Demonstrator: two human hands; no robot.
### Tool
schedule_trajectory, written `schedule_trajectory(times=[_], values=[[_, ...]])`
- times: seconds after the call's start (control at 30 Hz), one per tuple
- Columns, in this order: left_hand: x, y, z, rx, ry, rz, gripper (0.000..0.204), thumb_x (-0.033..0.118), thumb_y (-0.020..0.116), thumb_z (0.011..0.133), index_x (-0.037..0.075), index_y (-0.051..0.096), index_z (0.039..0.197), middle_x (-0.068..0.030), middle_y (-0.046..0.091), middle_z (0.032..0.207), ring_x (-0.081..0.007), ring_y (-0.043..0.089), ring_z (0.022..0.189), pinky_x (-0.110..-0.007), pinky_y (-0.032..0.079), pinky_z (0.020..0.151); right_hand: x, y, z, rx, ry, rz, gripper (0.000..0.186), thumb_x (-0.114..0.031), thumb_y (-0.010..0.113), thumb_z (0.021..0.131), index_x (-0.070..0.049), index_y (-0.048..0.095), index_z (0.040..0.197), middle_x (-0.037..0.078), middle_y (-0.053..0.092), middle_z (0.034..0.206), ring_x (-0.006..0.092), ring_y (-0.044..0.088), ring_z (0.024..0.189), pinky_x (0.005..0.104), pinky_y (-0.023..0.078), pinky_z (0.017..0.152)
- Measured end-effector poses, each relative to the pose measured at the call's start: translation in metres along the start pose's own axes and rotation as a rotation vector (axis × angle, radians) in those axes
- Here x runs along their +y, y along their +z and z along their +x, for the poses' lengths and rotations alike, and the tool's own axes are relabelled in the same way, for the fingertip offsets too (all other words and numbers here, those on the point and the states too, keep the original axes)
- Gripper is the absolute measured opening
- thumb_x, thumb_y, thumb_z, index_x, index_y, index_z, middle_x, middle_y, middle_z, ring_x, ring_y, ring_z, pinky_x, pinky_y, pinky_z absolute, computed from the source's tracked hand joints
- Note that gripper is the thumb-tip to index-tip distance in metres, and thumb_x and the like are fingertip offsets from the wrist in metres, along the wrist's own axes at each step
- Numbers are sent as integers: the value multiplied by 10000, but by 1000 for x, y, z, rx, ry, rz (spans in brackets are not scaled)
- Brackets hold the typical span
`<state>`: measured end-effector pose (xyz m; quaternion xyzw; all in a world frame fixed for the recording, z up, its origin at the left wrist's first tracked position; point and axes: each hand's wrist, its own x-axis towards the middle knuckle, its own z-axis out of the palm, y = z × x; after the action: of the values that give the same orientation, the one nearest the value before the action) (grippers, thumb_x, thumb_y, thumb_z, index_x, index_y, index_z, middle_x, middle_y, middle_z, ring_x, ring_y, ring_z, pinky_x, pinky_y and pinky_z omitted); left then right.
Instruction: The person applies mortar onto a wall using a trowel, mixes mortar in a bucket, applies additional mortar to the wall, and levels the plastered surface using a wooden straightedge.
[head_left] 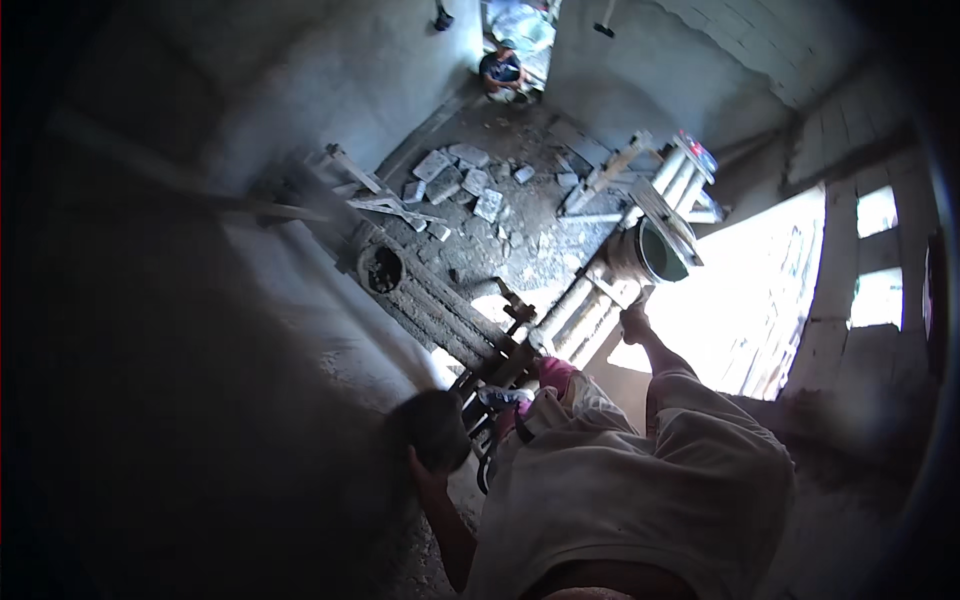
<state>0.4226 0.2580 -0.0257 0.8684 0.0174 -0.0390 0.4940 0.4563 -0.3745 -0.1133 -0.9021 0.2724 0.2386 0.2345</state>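
Observation:
My left hand point(430, 474) grips the lower edge of a dark, rounded container point(437, 428), which is in deep shadow beside the plastered wall; what is inside it cannot be made out. Out to the right, my right arm reaches forward. My right hand point(635, 321) is at the near edge of a large bucket point(624, 254), its fingers seemingly curled on the rim. The bucket tilts on the wooden platform, and its mouth faces right.
Scaffold planks point(440, 325) run ahead at the left, carrying a round mortar-caked container point(381, 269). Broken blocks point(445, 183) lie on the floor below. A wooden trestle point(610, 175) stands at the right. Another person point(503, 72) sits in the far doorway. A bright opening point(755, 300) lies at the right.

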Motion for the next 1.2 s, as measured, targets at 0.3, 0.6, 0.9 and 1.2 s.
schedule_trajectory(times=[0.3,0.6,0.9,1.2], values=[[219,129,283,-226,-719,-815,900,613,644,828,216,232,1521,-12,126,1591,-405,234,1412,-626,271,1072,18,-15,-94,61,630,1256,292,-213,608,894,-45,449,1072,82,520,813,179,552,678,358,479,524],[266,162,296,-399,-451,-607,809,543,574,916,198,183,1534,-61,279,1569,-319,401,1362,-556,325,1056,48,16,-125,73,735,1267,407,-210,613,906,-69,391,1217,91,524,824,193,555,680,364,502,536],[2,123,146,-578,-1016,96,715,545,532,923,194,287,1496,-75,446,1446,-330,528,1200,-563,404,946,30,-15,-177,263,737,1381,562,-235,668,877,-17,415,1329,102,580,902,179,575,718,335,503,533],[23,99,125,-429,-1056,-10,742,552,523,923,247,215,1525,-88,436,1445,-356,505,1208,-592,385,962,101,3,-121,282,898,1078,527,-278,629,869,-34,419,1286,192,626,885,260,654,715,400,530,561]])
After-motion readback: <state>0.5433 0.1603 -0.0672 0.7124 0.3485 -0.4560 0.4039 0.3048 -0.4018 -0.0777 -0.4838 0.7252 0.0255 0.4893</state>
